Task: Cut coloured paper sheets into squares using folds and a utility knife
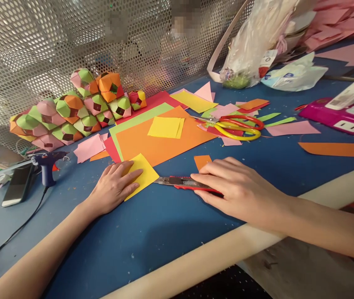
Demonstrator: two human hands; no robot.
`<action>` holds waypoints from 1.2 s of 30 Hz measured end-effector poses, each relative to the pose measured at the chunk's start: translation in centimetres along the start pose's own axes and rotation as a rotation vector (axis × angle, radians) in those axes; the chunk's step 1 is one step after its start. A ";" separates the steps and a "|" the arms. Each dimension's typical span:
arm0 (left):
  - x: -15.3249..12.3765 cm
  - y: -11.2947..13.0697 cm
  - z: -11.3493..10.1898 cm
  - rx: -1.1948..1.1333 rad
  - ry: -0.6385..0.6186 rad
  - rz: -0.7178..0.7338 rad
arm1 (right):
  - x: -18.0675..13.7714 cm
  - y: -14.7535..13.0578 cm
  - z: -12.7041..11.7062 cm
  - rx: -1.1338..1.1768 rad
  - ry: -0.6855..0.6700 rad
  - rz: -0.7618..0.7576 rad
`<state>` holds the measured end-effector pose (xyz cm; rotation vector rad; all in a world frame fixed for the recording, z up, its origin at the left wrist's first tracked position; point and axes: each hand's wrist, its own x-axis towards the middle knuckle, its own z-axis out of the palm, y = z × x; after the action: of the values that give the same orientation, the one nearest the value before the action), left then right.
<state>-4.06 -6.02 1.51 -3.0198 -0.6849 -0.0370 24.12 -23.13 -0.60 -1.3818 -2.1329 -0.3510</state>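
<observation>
My left hand (112,187) lies with its fingers spread on a small piece of yellow paper (147,173), pressing it against the blue table (170,232). A red utility knife (181,183) is in the grip of my right hand (237,189). Its blade end points left and meets the right corner of that yellow paper; whether the tip goes into a fold I cannot tell. Beside my right fingers is a scrap of orange paper (202,161). Just beyond both hands, a larger orange sheet (161,151) carries some yellow squares (166,127).
Folded paper balls (71,107) are stacked against a perforated metal screen (152,37). A glue gun (47,166) with its cord and a phone (18,185) are at left. Scissors (242,126) lie among paper scraps; a magenta power strip (326,116) sits at right.
</observation>
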 end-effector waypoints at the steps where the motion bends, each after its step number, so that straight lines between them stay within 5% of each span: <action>1: 0.0 0.0 0.0 0.004 -0.002 0.000 | -0.1 -0.3 -0.1 -0.016 0.001 0.007; 13: 0.0 0.0 0.2 0.013 0.000 -0.002 | -0.2 -2.4 -0.2 -0.208 -0.011 0.029; 36: 0.1 0.0 0.2 0.012 0.013 0.013 | -0.2 -2.7 0.6 -0.128 0.037 0.006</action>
<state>-3.97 -6.01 1.32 -3.0090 -0.6622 -0.0518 21.59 -24.13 -1.00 -1.4410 -2.1068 -0.5142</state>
